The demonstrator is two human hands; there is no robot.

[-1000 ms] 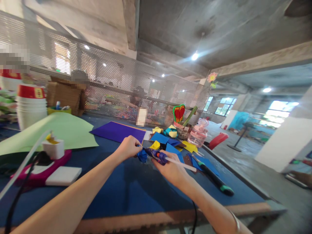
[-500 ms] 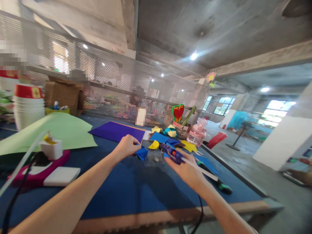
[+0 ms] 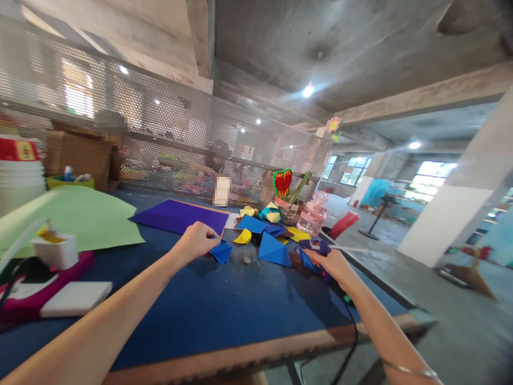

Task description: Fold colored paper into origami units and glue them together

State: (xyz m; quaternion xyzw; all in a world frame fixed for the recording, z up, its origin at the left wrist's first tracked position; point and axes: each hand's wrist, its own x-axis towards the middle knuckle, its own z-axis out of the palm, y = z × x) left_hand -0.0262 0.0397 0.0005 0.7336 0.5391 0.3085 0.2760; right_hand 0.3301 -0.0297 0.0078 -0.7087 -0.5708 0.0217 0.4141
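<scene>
My left hand (image 3: 197,238) is closed, its fingertips pinching a small folded piece of blue paper (image 3: 222,252) just above the table. Over at the right side of the table, my right hand (image 3: 334,266) is closed around a purple glue gun (image 3: 316,246), partly hidden by the fingers. A white glue stick (image 3: 350,248) juts out of the gun's back end toward the right. Between the hands lies a flat blue paper piece (image 3: 275,250). Behind it are another blue sheet (image 3: 251,223) and a crumpled yellow piece (image 3: 243,236).
A purple sheet (image 3: 180,216) and a large pale green sheet (image 3: 88,216) lie to the left. Near me on that side are a magenta power strip (image 3: 86,262) and a white block (image 3: 76,299). A pink bottle (image 3: 312,218) stands by the right edge. The black cord (image 3: 355,342) hangs over the front.
My right hand has moved right with the glue gun, away from the left hand, uncovering the flat blue paper. My left hand keeps its pinch on the folded paper. The view has shifted slightly right.
</scene>
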